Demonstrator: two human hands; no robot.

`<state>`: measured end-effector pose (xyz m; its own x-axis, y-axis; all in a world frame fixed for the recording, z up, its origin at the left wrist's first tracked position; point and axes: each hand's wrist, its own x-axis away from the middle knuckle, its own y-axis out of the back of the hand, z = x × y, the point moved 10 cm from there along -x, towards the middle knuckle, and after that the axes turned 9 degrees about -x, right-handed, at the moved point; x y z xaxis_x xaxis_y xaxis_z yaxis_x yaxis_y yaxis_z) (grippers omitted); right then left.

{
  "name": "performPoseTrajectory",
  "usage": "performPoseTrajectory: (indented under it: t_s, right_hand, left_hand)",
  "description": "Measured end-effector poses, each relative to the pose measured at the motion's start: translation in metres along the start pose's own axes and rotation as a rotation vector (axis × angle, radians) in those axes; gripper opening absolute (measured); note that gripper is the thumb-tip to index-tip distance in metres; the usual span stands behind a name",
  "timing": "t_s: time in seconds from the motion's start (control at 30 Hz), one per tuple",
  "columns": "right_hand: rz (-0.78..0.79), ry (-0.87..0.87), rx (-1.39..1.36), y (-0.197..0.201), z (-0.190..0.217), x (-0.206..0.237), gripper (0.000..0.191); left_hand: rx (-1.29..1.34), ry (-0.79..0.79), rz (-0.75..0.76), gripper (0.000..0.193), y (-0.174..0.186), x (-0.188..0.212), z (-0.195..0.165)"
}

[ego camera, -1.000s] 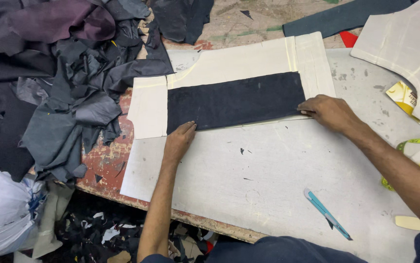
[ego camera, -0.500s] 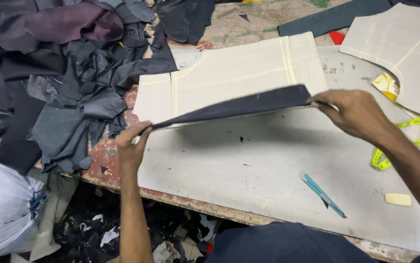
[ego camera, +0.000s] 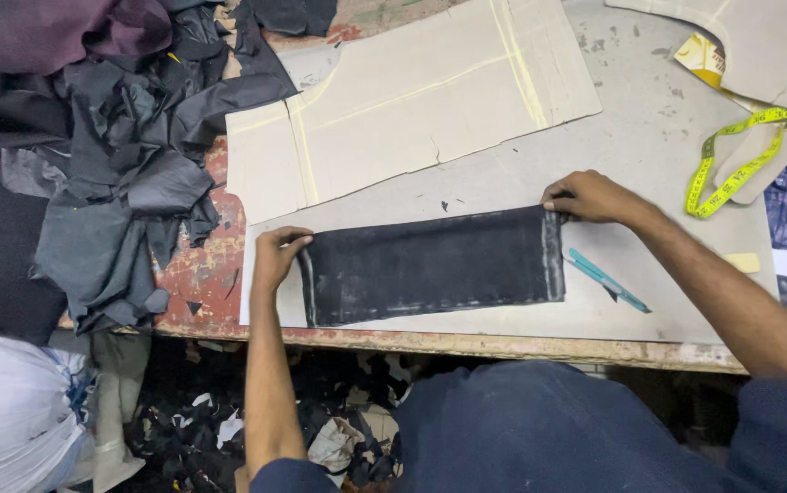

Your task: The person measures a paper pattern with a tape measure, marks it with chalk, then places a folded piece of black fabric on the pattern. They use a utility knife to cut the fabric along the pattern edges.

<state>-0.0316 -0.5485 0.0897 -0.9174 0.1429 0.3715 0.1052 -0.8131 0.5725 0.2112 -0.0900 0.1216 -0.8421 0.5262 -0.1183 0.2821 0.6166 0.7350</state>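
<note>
A long black strip of leather-like material lies flat on a grey board near the table's front edge. My left hand grips its left end at the upper corner. At the other end, my right hand pinches the upper right corner. The strip shows pale chalky marks and a lighter band along its right end.
A cream cardboard pattern lies behind the strip. A heap of dark fabric scraps fills the left side. A turquoise pen lies right of the strip, with a yellow tape measure and more pattern pieces at far right.
The strip lay on the cream pattern, was lifted off by both hands, and now lies flat nearer the front edge. Both hands came toward me with it.
</note>
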Motion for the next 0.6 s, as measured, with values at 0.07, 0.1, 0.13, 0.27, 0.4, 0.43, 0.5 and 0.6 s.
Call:
performPoseTrajectory:
  t_s: [0.07, 0.1, 0.13, 0.27, 0.4, 0.43, 0.5, 0.6]
  right_hand:
    - [0.002, -0.069, -0.021, -0.004, -0.018, -0.013, 0.024]
    - [0.015, -0.092, -0.001, -0.004, -0.025, -0.018, 0.023]
    - [0.032, -0.115, 0.019, -0.007, -0.031, -0.02, 0.023]
    - [-0.008, -0.161, 0.053, -0.004, -0.046, -0.021, 0.024]
    - [-0.079, -0.108, 0.044, -0.006, -0.047, -0.019, 0.03]
    - [-0.121, -0.096, 0.084, -0.005, -0.046, -0.017, 0.03]
    - [-0.203, -0.143, 0.124, -0.006, -0.052, -0.013, 0.031]
    - [-0.323, -0.186, 0.104, -0.005, -0.061, -0.007, 0.031]
  left_hand:
    - [-0.037, 0.071, 0.056, 0.016, -0.015, -0.012, 0.02]
    - [-0.038, 0.077, 0.073, 0.017, -0.017, -0.016, 0.025]
    - [-0.04, 0.087, 0.091, 0.017, -0.018, -0.016, 0.029]
    - [-0.082, 0.031, 0.177, 0.022, -0.013, -0.021, 0.03]
    - [0.04, -0.026, 0.205, 0.024, -0.012, -0.024, 0.033]
    - [0.047, -0.082, 0.171, 0.023, -0.007, -0.025, 0.032]
    - [0.072, -0.089, 0.145, 0.021, -0.002, -0.024, 0.04]
    - [0.129, 0.016, 0.139, 0.019, -0.004, -0.022, 0.058]
